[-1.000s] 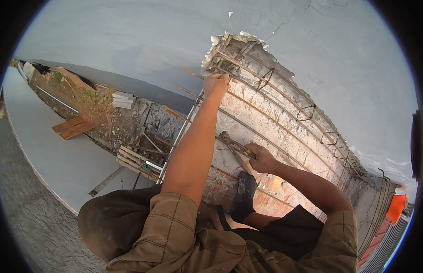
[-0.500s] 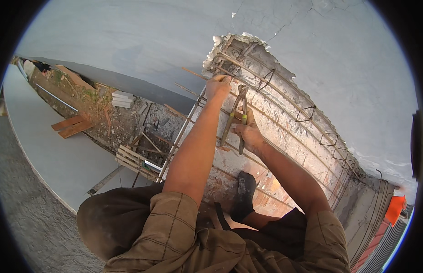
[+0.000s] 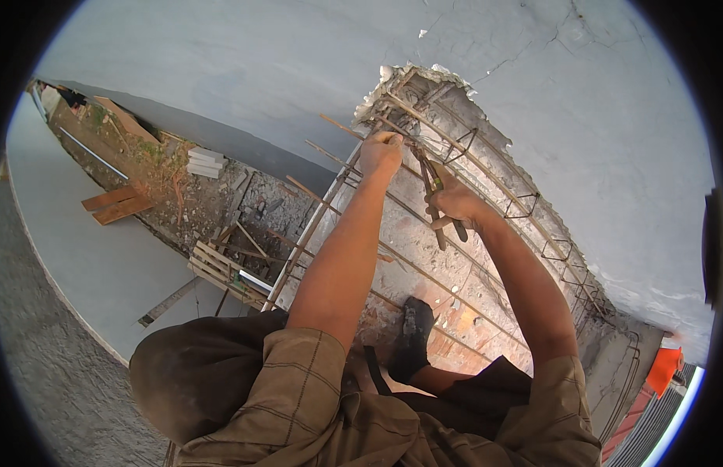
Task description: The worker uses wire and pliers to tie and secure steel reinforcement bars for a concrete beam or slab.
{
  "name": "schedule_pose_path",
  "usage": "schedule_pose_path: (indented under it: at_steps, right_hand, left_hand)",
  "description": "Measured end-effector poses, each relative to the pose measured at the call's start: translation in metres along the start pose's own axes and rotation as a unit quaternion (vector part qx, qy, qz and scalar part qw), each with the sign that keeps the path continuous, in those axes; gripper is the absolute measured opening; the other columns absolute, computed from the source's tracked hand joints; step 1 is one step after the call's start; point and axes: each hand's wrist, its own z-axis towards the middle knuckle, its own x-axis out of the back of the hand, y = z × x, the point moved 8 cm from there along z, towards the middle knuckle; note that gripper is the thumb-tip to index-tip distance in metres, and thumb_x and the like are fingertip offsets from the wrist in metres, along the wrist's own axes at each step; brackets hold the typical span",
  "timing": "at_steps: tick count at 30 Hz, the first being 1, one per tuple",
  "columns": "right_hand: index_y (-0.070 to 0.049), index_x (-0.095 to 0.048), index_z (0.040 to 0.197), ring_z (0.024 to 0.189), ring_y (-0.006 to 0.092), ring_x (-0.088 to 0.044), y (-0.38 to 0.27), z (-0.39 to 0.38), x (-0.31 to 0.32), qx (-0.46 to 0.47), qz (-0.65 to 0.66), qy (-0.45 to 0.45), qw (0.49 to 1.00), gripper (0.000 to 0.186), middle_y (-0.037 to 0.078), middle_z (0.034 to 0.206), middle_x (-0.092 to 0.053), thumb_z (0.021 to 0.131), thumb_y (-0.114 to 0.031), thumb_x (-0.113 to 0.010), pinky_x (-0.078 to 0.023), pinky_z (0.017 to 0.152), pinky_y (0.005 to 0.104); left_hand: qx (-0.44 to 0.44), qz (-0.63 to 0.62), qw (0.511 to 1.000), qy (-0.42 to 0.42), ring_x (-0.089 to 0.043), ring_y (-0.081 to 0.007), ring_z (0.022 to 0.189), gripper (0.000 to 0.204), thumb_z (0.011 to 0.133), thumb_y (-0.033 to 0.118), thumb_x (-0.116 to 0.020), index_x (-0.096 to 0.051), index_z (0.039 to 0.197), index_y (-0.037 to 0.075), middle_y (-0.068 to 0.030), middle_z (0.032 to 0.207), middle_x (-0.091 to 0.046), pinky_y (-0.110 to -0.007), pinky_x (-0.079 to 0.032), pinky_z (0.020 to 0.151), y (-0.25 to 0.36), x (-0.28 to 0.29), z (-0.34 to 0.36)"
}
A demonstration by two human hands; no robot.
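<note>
My left hand (image 3: 381, 156) is closed at the upper end of the exposed rebar (image 3: 420, 117); what its fingertips grip is too small to make out. My right hand (image 3: 455, 204) grips pincer-type pliers (image 3: 428, 175), their jaws just right of my left fingers among the bars. The bars and square wire stirrups run along a broken opening in the grey plastered wall (image 3: 579, 117), over a pale, debris-strewn surface (image 3: 408, 257).
My dark-covered foot (image 3: 410, 335) rests among the lower bars. At left, a lower area holds rubble, planks (image 3: 116, 206), white blocks (image 3: 206, 163) and a wooden pallet (image 3: 217, 268), beside a grey ledge (image 3: 77, 257). An orange object (image 3: 663, 370) sits at the right edge.
My right hand has lifted the pliers from lower on the bars up beside my left hand, then slightly rightward. My left hand stays at the bars, shifted a little in view.
</note>
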Motion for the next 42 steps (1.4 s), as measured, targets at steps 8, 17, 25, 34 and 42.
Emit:
schedule_pose_path:
  at_steps: [8,17,25,34,42]
  right_hand:
    - [-0.008,-0.027,0.135,0.075,0.0232,-0.057,-0.026,0.01,0.003,-0.052,-0.082,-0.04,0.995,0.061,0.014,0.093,-0.052,0.078,0.0,-0.046,-0.06,0.065,0.0435]
    - [-0.003,-0.036,0.106,0.067,0.0231,-0.059,-0.035,-0.003,0.012,-0.128,0.036,-0.074,0.988,0.037,0.012,0.081,-0.05,0.072,0.007,-0.048,-0.06,0.064,0.0467]
    - [-0.012,-0.018,0.145,0.073,0.0265,-0.062,-0.056,-0.034,0.014,-0.047,-0.291,0.002,0.955,0.072,0.019,0.101,-0.057,0.077,-0.002,-0.04,-0.058,0.066,0.0341]
    - [-0.01,-0.02,0.144,0.073,0.0245,-0.06,-0.017,-0.026,0.012,-0.049,-0.25,0.006,0.967,0.07,0.02,0.111,-0.052,0.077,-0.002,-0.041,-0.056,0.065,0.0348]
    - [-0.011,-0.022,0.144,0.079,0.0242,-0.059,0.002,-0.022,0.012,-0.044,-0.177,0.022,0.983,0.07,0.019,0.106,-0.052,0.076,-0.001,-0.04,-0.057,0.062,0.034]
  left_hand:
    - [-0.021,0.01,1.0,-0.012,-0.065,-0.0264,0.079,0.019,0.08,0.027,-0.065,-0.072,0.09,0.012,-0.0109,0.083,-0.069,-0.035,-0.049,0.073,0.017,0.004,-0.016]
    - [-0.124,0.15,0.981,0.003,-0.064,-0.0299,0.084,0.017,0.082,0.027,-0.063,-0.07,0.094,0.017,-0.0126,0.088,-0.067,-0.039,-0.049,0.075,0.048,0.007,-0.034]
    - [-0.078,0.029,0.996,-0.023,-0.069,-0.0231,0.066,0.013,0.084,0.019,-0.061,-0.068,0.094,0.012,-0.0079,0.077,-0.069,-0.032,-0.051,0.065,0.019,0.009,-0.01]
    - [-0.03,-0.076,0.997,-0.002,-0.069,-0.0191,0.06,0.019,0.085,0.018,-0.06,-0.065,0.087,-0.001,-0.0098,0.068,-0.066,-0.025,-0.052,0.058,0.032,0.014,-0.02]
    - [0.068,0.146,0.982,-0.095,-0.068,-0.0301,0.078,0.043,0.077,0.038,-0.067,-0.067,0.09,-0.003,-0.0191,0.089,-0.068,-0.036,-0.053,0.075,0.054,-0.007,-0.004]
